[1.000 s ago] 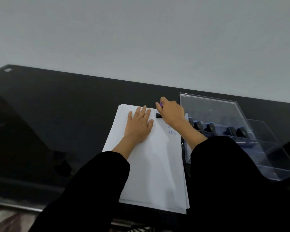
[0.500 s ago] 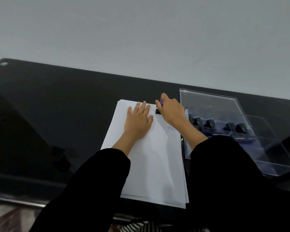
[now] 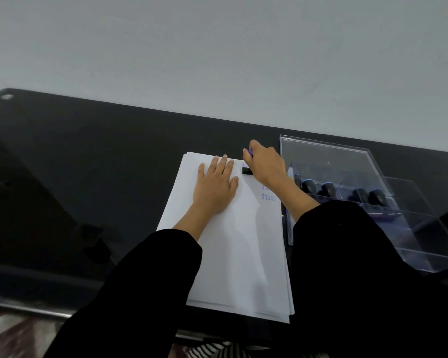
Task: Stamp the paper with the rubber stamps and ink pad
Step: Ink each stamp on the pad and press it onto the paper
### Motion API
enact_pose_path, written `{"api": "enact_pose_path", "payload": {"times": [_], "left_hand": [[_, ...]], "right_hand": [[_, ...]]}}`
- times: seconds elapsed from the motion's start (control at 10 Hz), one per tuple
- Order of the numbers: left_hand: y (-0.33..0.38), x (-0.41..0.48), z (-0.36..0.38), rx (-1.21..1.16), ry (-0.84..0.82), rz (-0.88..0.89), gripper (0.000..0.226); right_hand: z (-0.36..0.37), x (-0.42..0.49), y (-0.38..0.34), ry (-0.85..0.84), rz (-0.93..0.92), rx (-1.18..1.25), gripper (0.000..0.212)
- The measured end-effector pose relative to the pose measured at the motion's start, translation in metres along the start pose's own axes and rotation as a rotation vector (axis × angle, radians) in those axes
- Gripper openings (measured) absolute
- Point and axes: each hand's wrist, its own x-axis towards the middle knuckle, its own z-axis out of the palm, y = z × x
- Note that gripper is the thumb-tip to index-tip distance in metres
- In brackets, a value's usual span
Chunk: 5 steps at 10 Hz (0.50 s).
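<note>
On the paper (image 3: 230,254), left fingers (image 3: 219,164) spread; right fingers (image 3: 255,148) grip one stamp (image 3: 246,171); five stamps (image 3: 327,188) beside.

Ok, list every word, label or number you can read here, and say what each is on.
"AMPLE": blue print on the top sheet of paper, upside down to the camera; the right forearm hides its start.
Second blue print just beyond it: mostly covered, unreadable.
Stamp under the right hand: no readable marking.
Stamps in the clear box: no label readable.
</note>
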Motion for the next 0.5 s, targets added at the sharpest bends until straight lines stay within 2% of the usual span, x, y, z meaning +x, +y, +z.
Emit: {"api": "enact_pose_path", "payload": {"times": [0.5], "left_hand": [[0.0013, -0.0019, -0.0027, -0.01, 0.002, -0.002, 0.054]], "right_hand": [[0.0024, -0.0061, 0.0014, -0.008, -0.008, 0.007, 0.018]]}}
